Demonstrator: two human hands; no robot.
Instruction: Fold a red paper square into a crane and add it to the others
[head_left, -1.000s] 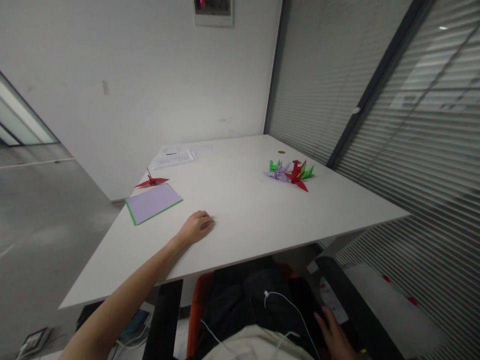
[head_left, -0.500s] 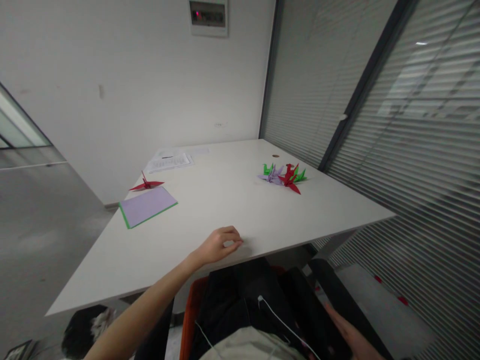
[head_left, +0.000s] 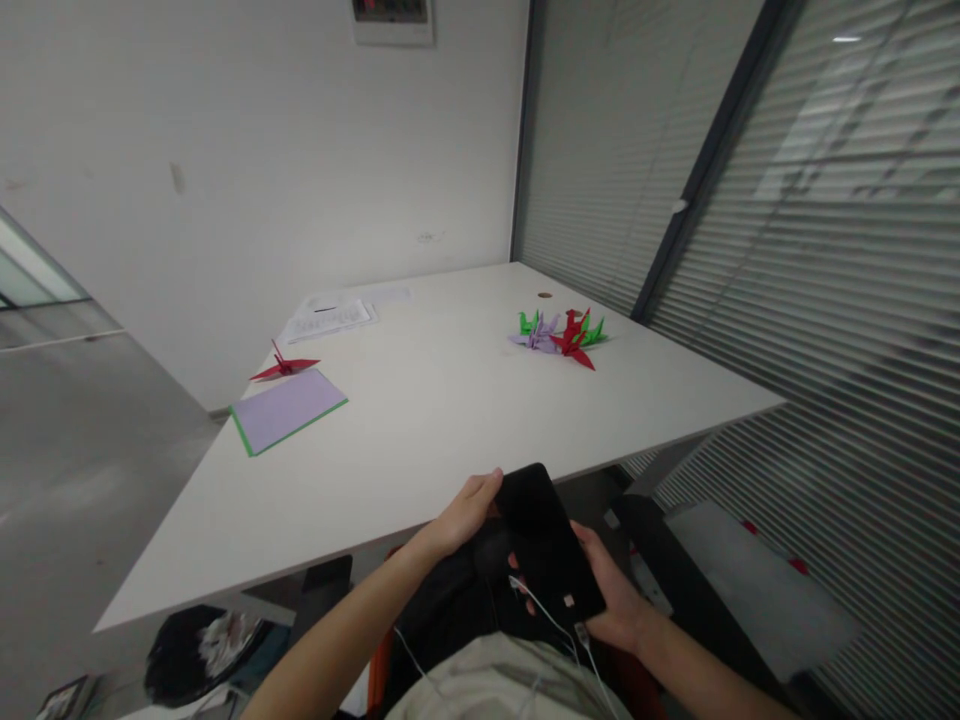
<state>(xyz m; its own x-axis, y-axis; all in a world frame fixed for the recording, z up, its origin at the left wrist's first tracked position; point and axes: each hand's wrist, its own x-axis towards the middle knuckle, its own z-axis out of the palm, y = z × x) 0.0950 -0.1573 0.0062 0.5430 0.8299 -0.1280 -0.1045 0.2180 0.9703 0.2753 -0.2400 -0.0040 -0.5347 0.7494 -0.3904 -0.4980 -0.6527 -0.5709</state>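
A flat black rectangular device [head_left: 551, 540] is held over my lap, at the table's front edge, with white cables at its lower end. It looks like a phone or a power bank; I cannot tell which. My left hand [head_left: 469, 512] grips its upper left side, thumb on the edge. Around its right side and underneath wraps my right hand [head_left: 611, 590], with fingertips showing at the left edge.
On the white table [head_left: 420, 400], red, green and lilac paper cranes [head_left: 559, 335] cluster at the right. A lone red crane [head_left: 285, 365] sits at the left by lilac and green paper sheets [head_left: 289, 408]. Printed papers [head_left: 330, 318] lie behind. Blinds [head_left: 825, 300] line the right side.
My left hand has left the tabletop and taken hold of the black device. My right hand has raised the device from low on the right to above my lap. The view has shifted slightly.
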